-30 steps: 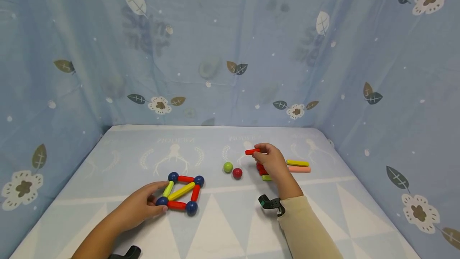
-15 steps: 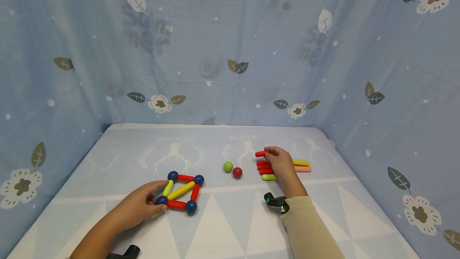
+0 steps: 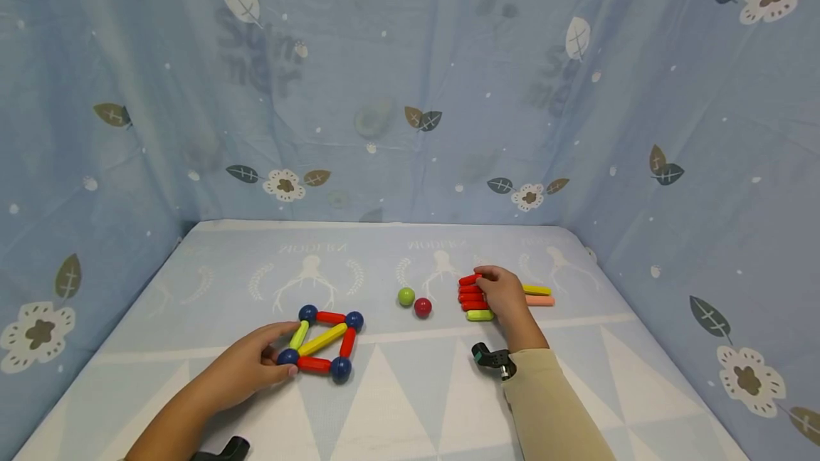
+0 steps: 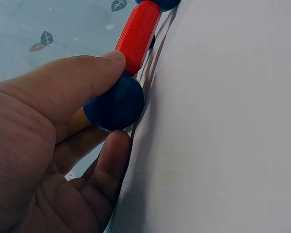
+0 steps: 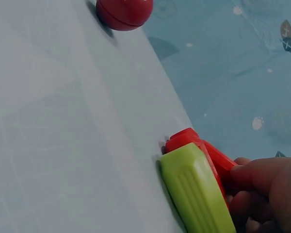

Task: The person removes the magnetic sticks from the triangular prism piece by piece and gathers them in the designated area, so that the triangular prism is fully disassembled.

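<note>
My left hand [image 3: 253,365] grips the near-left corner of a flat four-sided frame of red, green and yellow sticks joined by blue balls. In the left wrist view, its thumb and fingers hold a blue ball [image 4: 115,103] with a red stick [image 4: 138,36] attached. My right hand [image 3: 506,297] pinches a red stick [image 3: 470,279] at the far end of a row of red sticks [image 3: 472,297]. A short green stick [image 3: 480,316] closes the row's near side; the right wrist view has this green stick [image 5: 196,189] in front, partly covering the red ones.
Between the hands lie a green ball [image 3: 406,297] and a dark red ball [image 3: 423,307]. Right of the right hand are a yellow stick [image 3: 537,290] and a pink stick [image 3: 540,301]. A patterned blue curtain [image 3: 397,91] stands behind the table.
My right hand has moved right and then down, bringing its red stick from above the table to the far side of the row. The left hand and frame have stayed put.
</note>
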The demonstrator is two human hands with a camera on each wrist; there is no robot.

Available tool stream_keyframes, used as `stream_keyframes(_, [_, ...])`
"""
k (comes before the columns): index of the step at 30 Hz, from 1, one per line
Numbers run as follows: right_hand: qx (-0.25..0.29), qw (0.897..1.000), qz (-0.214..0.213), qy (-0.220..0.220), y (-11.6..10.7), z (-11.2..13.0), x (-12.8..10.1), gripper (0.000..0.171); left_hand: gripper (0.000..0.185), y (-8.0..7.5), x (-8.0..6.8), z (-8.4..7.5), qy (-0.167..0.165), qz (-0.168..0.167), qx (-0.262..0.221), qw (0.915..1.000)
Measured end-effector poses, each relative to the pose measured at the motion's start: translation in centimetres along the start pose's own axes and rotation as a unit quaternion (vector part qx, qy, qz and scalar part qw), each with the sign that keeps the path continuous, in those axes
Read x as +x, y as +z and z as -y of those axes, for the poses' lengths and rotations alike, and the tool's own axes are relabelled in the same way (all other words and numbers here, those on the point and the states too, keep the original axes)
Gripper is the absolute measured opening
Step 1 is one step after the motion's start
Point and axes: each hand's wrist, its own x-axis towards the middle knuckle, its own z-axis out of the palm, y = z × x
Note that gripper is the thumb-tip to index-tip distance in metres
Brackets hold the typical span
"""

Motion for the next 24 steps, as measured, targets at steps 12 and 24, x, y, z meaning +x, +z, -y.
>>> stream_keyframes(12, [0.021,0.999,0.036,0.017,0.51,-0.3,0.0,0.025,0.081,0.03,-0.04,0.01,-0.004,-0.002,0.004,1.0])
stream_keyframes(24, [-0.02,1.0,0.017,0.011,0.69,-0.41,0.11,0.025,0.081,-0.02,-0.01,-0.04,-0.006,0.001,-0.001,1.0])
